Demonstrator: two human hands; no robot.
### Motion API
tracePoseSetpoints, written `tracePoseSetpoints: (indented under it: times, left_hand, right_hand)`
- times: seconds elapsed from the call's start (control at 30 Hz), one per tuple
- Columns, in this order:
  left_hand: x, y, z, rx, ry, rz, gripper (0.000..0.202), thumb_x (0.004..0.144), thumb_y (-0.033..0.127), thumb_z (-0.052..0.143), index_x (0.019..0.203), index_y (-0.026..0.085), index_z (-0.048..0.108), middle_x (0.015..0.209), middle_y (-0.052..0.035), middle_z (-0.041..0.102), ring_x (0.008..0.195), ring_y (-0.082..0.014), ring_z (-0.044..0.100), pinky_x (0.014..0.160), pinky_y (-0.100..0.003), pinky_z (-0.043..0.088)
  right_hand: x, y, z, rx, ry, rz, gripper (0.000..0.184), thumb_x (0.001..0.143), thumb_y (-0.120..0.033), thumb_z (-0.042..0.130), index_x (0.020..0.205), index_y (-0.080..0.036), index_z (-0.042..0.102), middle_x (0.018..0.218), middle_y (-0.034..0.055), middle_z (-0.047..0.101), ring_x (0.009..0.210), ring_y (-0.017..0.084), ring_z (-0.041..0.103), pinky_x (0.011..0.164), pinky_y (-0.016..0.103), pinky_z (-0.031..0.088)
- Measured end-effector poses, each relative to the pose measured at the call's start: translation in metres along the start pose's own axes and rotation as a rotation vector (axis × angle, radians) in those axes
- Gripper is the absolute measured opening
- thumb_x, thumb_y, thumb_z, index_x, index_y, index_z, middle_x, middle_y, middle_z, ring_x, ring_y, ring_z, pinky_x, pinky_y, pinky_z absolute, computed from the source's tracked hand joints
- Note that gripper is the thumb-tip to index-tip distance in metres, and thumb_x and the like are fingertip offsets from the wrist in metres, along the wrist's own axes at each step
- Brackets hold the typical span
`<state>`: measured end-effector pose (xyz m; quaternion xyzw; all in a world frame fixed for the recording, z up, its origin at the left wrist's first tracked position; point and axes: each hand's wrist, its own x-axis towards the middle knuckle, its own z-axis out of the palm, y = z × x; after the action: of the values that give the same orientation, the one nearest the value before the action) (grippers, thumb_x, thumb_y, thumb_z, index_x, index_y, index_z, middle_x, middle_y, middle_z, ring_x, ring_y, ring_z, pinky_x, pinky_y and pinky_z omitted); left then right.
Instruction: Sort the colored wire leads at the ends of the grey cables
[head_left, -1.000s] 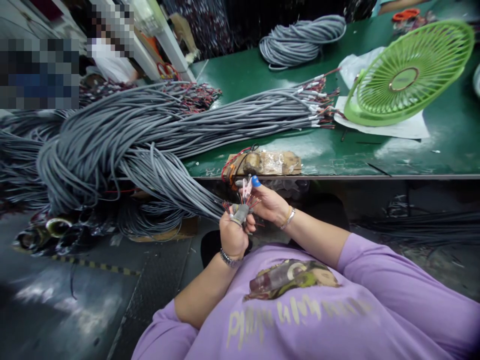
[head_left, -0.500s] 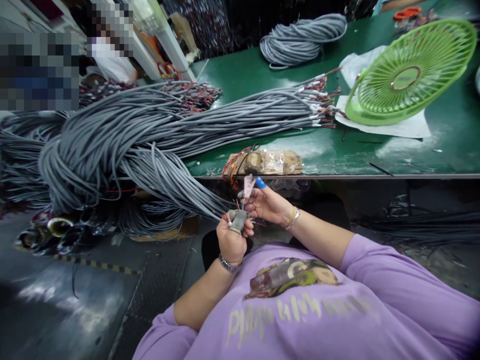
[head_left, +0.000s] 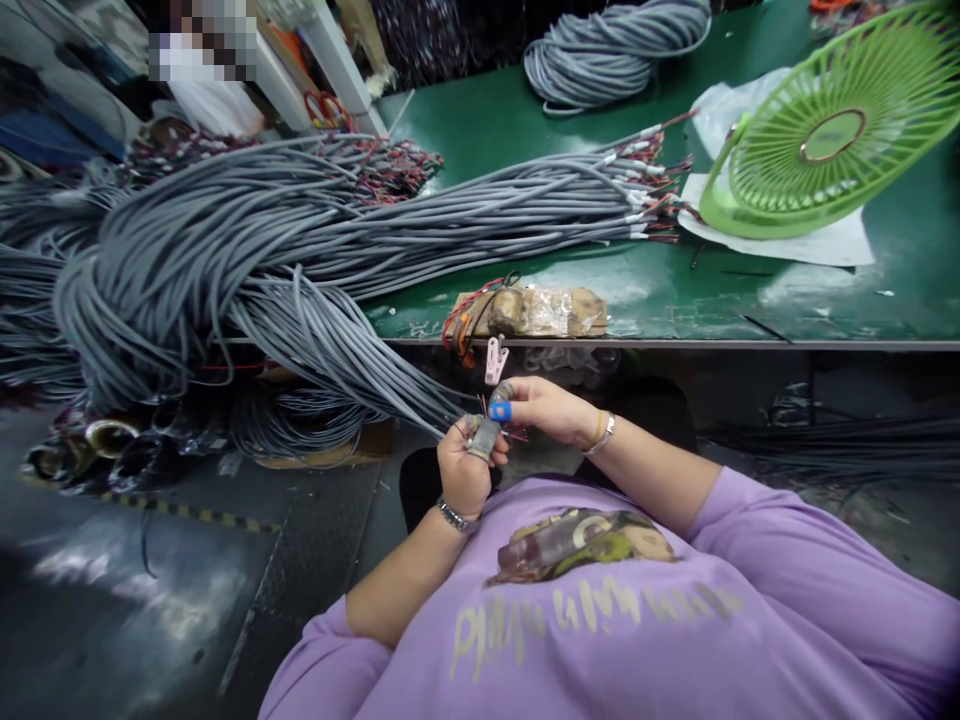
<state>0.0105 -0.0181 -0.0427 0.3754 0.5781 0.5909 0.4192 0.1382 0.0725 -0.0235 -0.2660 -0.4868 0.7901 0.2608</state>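
Observation:
My left hand [head_left: 465, 468] is closed round the ends of a bundle of grey cables [head_left: 409, 395], just in front of the table edge. A grey wrap covers its thumb. Thin coloured wires [head_left: 484, 404] stick out of the cable ends above that thumb. Right beside them is my right hand [head_left: 546, 410], thumb and index finger pressed together at the wires. Blue tape [head_left: 500, 411] is wound on its thumb and a grey cover sits on the index fingertip. Whatever lies in this pinch is too small to make out. A pink clothespin [head_left: 495, 361] hangs just above the hands.
A taped cardboard piece [head_left: 551, 312] with red and black wires lies at the edge of the green table [head_left: 480, 110]. Behind it lie long grey cables [head_left: 480, 225], a coiled cable [head_left: 600, 60] and a green fan [head_left: 832, 135]. Another person [head_left: 206, 85] is at the back left.
My right thumb, raised and apart before, has come down against the index finger beside the wires. The left hand keeps its hold on the cables. The view has shifted slightly.

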Motion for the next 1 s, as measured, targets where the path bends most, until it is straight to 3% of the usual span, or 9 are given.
tracePoseSetpoints:
  times: [0.2, 0.33, 0.43, 0.53, 0.57, 0.67, 0.73, 0.8, 1.0]
  left_hand:
    - [0.002, 0.003, 0.003, -0.025, 0.041, -0.057, 0.027, 0.077, 0.040, 0.067, 0.069, 0.017, 0.056, 0.053, 0.0025, 0.061, 0.038, -0.0069, 0.052, 0.037, -0.016, 0.034]
    - [0.003, 0.002, 0.004, -0.036, 0.032, -0.075, 0.026, 0.076, 0.039, 0.067, 0.069, 0.016, 0.056, 0.052, 0.0029, 0.060, 0.038, -0.0063, 0.052, 0.037, -0.016, 0.033]
    - [0.000, 0.002, 0.003, -0.024, -0.005, -0.089, 0.027, 0.075, 0.039, 0.069, 0.068, 0.016, 0.057, 0.052, 0.0025, 0.060, 0.037, -0.0064, 0.051, 0.037, -0.016, 0.034]
    - [-0.004, 0.004, 0.002, -0.006, -0.059, -0.097, 0.029, 0.074, 0.041, 0.069, 0.065, 0.016, 0.058, 0.051, 0.0016, 0.060, 0.037, -0.0063, 0.050, 0.036, -0.016, 0.034]
    - [-0.004, 0.006, 0.002, -0.021, -0.052, -0.101, 0.030, 0.074, 0.042, 0.069, 0.066, 0.016, 0.058, 0.051, 0.0018, 0.060, 0.037, -0.0063, 0.050, 0.036, -0.016, 0.034]
    - [-0.002, 0.008, 0.001, -0.109, 0.039, -0.109, 0.030, 0.072, 0.043, 0.071, 0.070, 0.016, 0.058, 0.051, 0.0032, 0.059, 0.036, -0.0061, 0.050, 0.036, -0.016, 0.034]
    - [0.000, 0.009, 0.001, -0.133, 0.061, -0.104, 0.030, 0.071, 0.043, 0.071, 0.071, 0.016, 0.058, 0.051, 0.0036, 0.059, 0.036, -0.0061, 0.050, 0.035, -0.016, 0.033]
    - [0.002, 0.007, 0.000, -0.126, 0.046, -0.093, 0.028, 0.072, 0.041, 0.071, 0.071, 0.016, 0.057, 0.051, 0.0035, 0.059, 0.036, -0.0061, 0.050, 0.036, -0.016, 0.032]
    - [0.001, -0.001, -0.002, -0.065, -0.001, -0.070, 0.025, 0.077, 0.036, 0.067, 0.067, 0.016, 0.056, 0.053, 0.0027, 0.061, 0.037, -0.0062, 0.050, 0.038, -0.017, 0.033]
  right_hand:
    - [-0.003, 0.004, 0.004, -0.040, 0.086, -0.023, 0.013, 0.065, -0.023, 0.066, 0.070, -0.014, 0.057, 0.056, -0.0034, 0.054, 0.048, 0.007, 0.044, 0.047, 0.021, 0.034]
    - [0.002, 0.012, 0.014, 0.078, 0.201, 0.006, 0.006, 0.062, -0.018, 0.059, 0.065, -0.016, 0.054, 0.052, -0.0049, 0.049, 0.045, 0.006, 0.040, 0.045, 0.019, 0.031]
    - [0.013, 0.016, 0.010, 0.225, 0.357, 0.063, 0.005, 0.063, -0.015, 0.056, 0.063, -0.017, 0.051, 0.051, -0.0054, 0.046, 0.044, 0.006, 0.037, 0.043, 0.019, 0.029]
    - [0.023, 0.017, -0.008, 0.429, 0.609, 0.122, 0.011, 0.069, -0.014, 0.054, 0.062, -0.017, 0.046, 0.049, -0.0066, 0.041, 0.043, 0.005, 0.033, 0.041, 0.017, 0.027]
    - [0.023, 0.018, -0.014, 0.488, 0.625, 0.117, 0.010, 0.072, -0.016, 0.055, 0.065, -0.016, 0.048, 0.052, -0.0061, 0.043, 0.044, 0.005, 0.035, 0.042, 0.017, 0.028]
    - [0.015, 0.019, -0.022, 0.576, 0.382, 0.146, 0.010, 0.080, -0.024, 0.059, 0.077, -0.015, 0.056, 0.064, -0.0022, 0.055, 0.051, 0.006, 0.047, 0.048, 0.018, 0.040]
    - [0.005, 0.019, -0.019, 0.551, 0.187, 0.200, 0.022, 0.082, -0.036, 0.061, 0.082, -0.014, 0.060, 0.073, 0.0016, 0.061, 0.059, 0.009, 0.054, 0.053, 0.021, 0.045]
    - [-0.002, 0.019, -0.012, 0.463, 0.080, 0.204, 0.031, 0.078, -0.044, 0.067, 0.085, -0.014, 0.062, 0.077, 0.0036, 0.063, 0.062, 0.010, 0.056, 0.054, 0.021, 0.047]
    - [-0.004, 0.014, 0.008, 0.152, 0.126, 0.043, 0.037, 0.061, -0.039, 0.082, 0.075, -0.014, 0.058, 0.057, -0.0046, 0.052, 0.048, 0.005, 0.043, 0.045, 0.017, 0.035]
